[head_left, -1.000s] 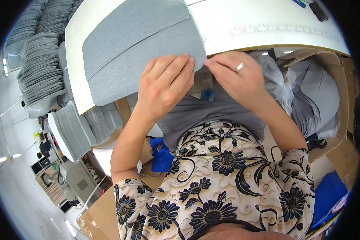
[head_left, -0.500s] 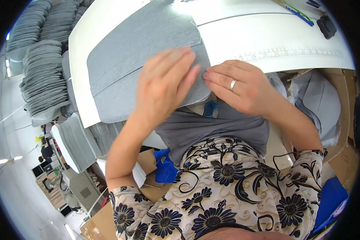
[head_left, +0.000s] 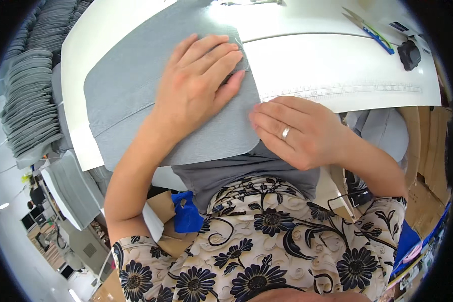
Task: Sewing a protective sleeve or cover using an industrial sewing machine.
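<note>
A large grey fabric panel (head_left: 121,80) with rounded corners and a seam across it lies on the white table. My left hand (head_left: 199,80) rests flat on its right part, fingers stretched toward the far side and thumb held apart. At the panel's right edge, my right hand (head_left: 299,133), with a ring on one finger, has its fingertips pinched together on the border. Those fingers hide the exact grip. Near the left fingertips, a loose pale thread (head_left: 240,44) shows at the panel's edge.
A clear ruler (head_left: 342,91) lies right of the panel. Farther back are blue-green handled scissors (head_left: 377,39) and a black object (head_left: 409,55). Stacked grey pieces (head_left: 30,103) stand at the left. A cardboard box (head_left: 412,133) with grey pieces sits beside the table's right side.
My left hand has settled flat from a blurred, raised-looking pose, its fingers more spread. My right hand stays pinched at the panel's edge. The whole view has shifted, showing more of the scissors.
</note>
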A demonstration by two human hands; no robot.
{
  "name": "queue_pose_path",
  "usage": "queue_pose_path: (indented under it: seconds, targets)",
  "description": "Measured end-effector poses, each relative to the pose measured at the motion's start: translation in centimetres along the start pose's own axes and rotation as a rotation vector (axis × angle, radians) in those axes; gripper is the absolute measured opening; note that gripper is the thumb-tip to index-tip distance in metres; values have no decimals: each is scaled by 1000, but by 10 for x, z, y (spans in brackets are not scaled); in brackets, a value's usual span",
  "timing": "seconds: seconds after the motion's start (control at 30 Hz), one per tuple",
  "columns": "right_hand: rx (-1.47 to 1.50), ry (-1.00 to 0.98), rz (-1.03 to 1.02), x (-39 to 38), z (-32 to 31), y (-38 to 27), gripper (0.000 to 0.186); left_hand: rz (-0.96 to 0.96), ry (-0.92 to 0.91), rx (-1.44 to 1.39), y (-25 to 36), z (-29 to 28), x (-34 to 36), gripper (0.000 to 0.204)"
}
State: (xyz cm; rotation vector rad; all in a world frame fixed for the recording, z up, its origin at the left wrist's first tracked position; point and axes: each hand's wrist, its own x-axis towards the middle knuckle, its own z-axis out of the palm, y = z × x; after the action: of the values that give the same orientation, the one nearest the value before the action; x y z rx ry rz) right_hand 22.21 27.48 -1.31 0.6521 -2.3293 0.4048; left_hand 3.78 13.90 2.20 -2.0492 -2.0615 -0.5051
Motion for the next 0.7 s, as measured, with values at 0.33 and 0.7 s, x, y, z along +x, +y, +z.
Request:
queue_pose_path:
  seconds: [0.33,0.7]
  targets:
    - [32,-80,22,0,-9,-1,27,-67,-36,-130,1,3,-2,29]
    - [-32,-88,9,10,-9,22,27,-50,12,-125,-21,9,13,25]
